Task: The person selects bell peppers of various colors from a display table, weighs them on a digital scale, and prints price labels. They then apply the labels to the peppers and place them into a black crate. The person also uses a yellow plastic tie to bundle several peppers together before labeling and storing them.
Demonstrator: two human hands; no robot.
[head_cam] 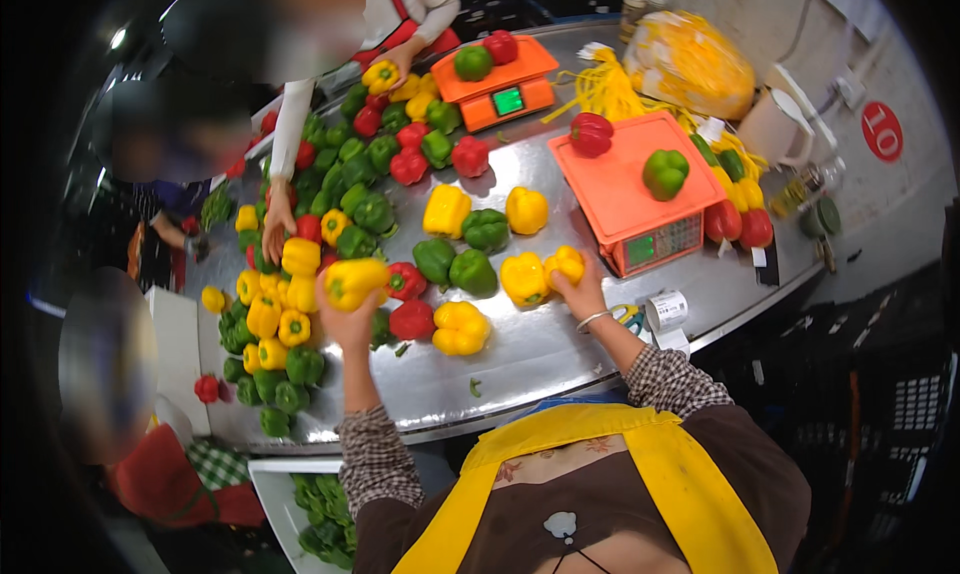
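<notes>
My left hand (347,322) grips a yellow bell pepper (354,283) above the right edge of the pepper heap. In my right hand (583,290) is a smaller yellow bell pepper (565,263), right beside another yellow pepper (524,280) on the steel table (525,371). Between my hands lie red peppers (412,319), green peppers (473,273) and a large yellow pepper (461,328). The near orange digital scale (622,206), to the right, carries a red pepper (591,134) and a green pepper (666,175) on its pan.
Mixed peppers (356,169) are heaped at left. Across the table, a co-worker's hand (279,225) reaches into them. Another orange scale (517,97) stands behind. Scissors (628,317) and a label roll (667,310) lie right; yellow net bags (611,86) and a kettle (772,127) are beyond.
</notes>
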